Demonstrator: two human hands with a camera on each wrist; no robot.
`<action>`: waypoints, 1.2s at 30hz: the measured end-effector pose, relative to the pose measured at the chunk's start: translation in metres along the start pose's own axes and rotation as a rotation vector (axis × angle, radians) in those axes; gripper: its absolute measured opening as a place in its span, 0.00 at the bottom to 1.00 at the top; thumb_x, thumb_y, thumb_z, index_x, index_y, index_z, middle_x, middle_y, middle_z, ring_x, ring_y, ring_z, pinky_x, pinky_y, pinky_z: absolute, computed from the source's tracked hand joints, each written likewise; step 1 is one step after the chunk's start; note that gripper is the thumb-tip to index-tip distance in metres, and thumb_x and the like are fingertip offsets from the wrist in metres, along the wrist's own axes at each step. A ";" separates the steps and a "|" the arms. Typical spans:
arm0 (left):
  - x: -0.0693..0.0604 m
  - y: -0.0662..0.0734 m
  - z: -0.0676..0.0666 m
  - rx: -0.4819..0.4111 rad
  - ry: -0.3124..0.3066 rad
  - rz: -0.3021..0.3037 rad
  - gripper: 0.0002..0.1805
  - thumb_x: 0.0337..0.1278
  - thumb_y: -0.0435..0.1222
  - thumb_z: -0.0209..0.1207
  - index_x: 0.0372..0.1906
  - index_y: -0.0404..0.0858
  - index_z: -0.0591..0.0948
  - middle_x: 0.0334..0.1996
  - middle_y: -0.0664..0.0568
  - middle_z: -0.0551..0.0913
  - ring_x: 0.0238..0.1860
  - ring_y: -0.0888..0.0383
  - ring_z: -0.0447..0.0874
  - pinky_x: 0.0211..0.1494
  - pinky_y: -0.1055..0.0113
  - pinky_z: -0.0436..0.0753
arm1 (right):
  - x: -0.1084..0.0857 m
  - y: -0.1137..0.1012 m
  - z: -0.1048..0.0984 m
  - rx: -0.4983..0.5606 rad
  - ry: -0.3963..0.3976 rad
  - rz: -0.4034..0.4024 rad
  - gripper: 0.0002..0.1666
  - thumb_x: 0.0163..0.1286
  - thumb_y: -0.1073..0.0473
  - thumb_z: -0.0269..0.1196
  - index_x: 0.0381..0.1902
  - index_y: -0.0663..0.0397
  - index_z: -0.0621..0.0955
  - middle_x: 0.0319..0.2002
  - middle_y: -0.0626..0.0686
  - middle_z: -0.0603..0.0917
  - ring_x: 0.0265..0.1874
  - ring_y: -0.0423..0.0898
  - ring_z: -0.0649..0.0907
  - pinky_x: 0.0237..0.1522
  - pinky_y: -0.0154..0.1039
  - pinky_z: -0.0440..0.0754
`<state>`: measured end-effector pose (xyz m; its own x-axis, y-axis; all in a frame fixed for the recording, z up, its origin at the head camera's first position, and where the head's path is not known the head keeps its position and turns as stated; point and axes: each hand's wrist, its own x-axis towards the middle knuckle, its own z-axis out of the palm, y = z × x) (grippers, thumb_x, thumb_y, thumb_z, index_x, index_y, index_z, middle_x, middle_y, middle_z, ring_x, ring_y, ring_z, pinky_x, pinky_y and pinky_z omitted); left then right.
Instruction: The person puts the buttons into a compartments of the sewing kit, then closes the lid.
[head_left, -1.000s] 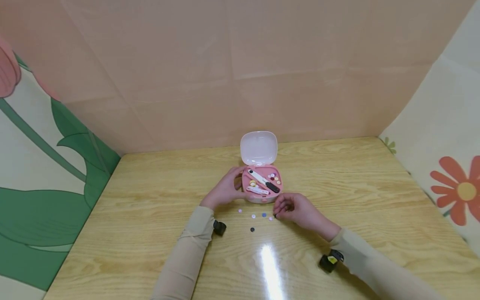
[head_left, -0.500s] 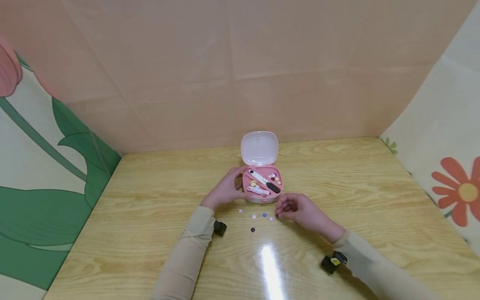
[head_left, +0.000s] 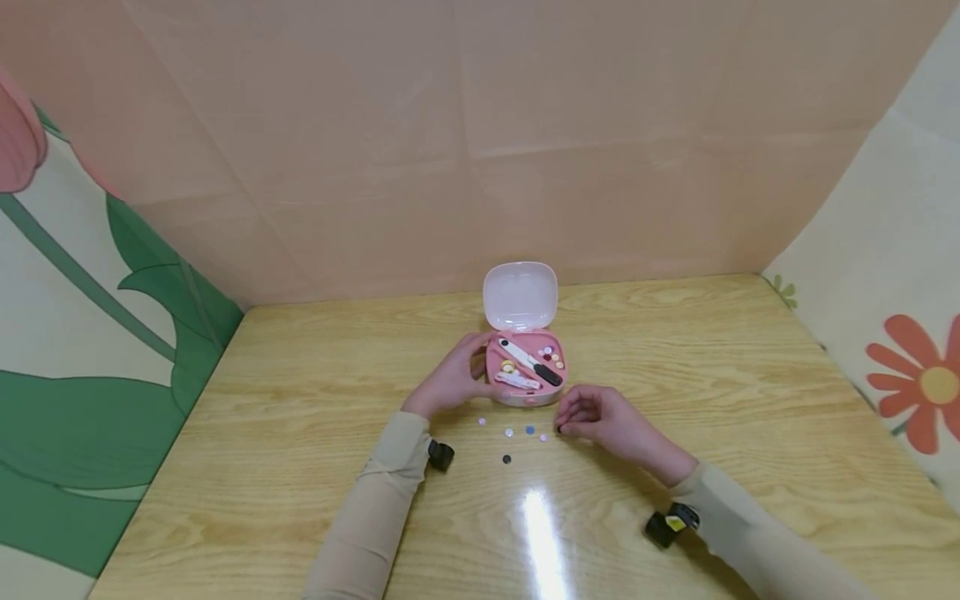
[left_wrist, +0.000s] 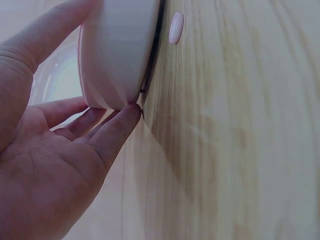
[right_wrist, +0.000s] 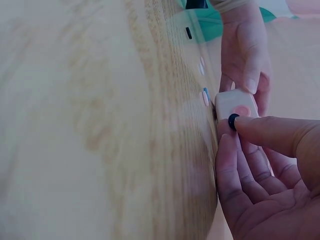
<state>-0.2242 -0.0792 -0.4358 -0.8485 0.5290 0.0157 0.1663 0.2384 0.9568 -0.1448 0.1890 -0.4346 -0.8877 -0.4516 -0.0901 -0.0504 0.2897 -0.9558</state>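
A small pink case (head_left: 530, 400) stands with its lid (head_left: 521, 297) raised; a white-and-black tool (head_left: 529, 362), a pink-and-white item (head_left: 517, 381) and several small buttons (head_left: 552, 357) lie inside. My left hand (head_left: 453, 378) grips the case's left side, thumb in front and fingers round the side, as the left wrist view (left_wrist: 65, 130) also shows. My right hand (head_left: 609, 423), at the case's front right corner, pinches a black button (right_wrist: 233, 121) between thumb and index finger in the right wrist view.
On the wooden table (head_left: 300, 433) in front of the case lie a blue button (head_left: 530, 430), a black button (head_left: 506, 459) and several pale pink or white buttons (head_left: 509, 432). A wall covering (head_left: 360, 167) rises behind the table.
My right hand has shifted slightly to the right with the black button pinched. My left hand keeps its grip on the case.
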 end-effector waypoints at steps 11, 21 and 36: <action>-0.005 0.015 -0.001 0.001 -0.041 0.001 0.51 0.42 0.27 0.72 0.73 0.35 0.56 0.64 0.40 0.60 0.67 0.44 0.60 0.70 0.59 0.66 | -0.001 0.001 -0.001 0.067 -0.008 -0.008 0.12 0.59 0.74 0.63 0.42 0.72 0.76 0.39 0.64 0.83 0.39 0.54 0.84 0.42 0.40 0.86; -0.002 0.006 0.000 0.023 -0.011 0.002 0.52 0.39 0.30 0.74 0.72 0.40 0.59 0.63 0.46 0.62 0.66 0.48 0.63 0.68 0.64 0.68 | -0.001 -0.001 -0.005 0.109 -0.016 0.020 0.15 0.60 0.73 0.64 0.43 0.74 0.74 0.40 0.66 0.84 0.39 0.50 0.85 0.42 0.42 0.87; -0.001 0.003 -0.001 0.024 -0.011 -0.019 0.52 0.39 0.34 0.75 0.72 0.42 0.60 0.62 0.50 0.63 0.65 0.52 0.64 0.66 0.69 0.70 | -0.002 -0.008 -0.011 0.149 0.033 0.037 0.16 0.61 0.71 0.64 0.45 0.73 0.74 0.39 0.65 0.84 0.39 0.53 0.85 0.42 0.50 0.86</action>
<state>-0.2234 -0.0796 -0.4324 -0.8461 0.5329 -0.0059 0.1620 0.2677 0.9498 -0.1476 0.1971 -0.4240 -0.9023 -0.4144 -0.1188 0.0488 0.1756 -0.9833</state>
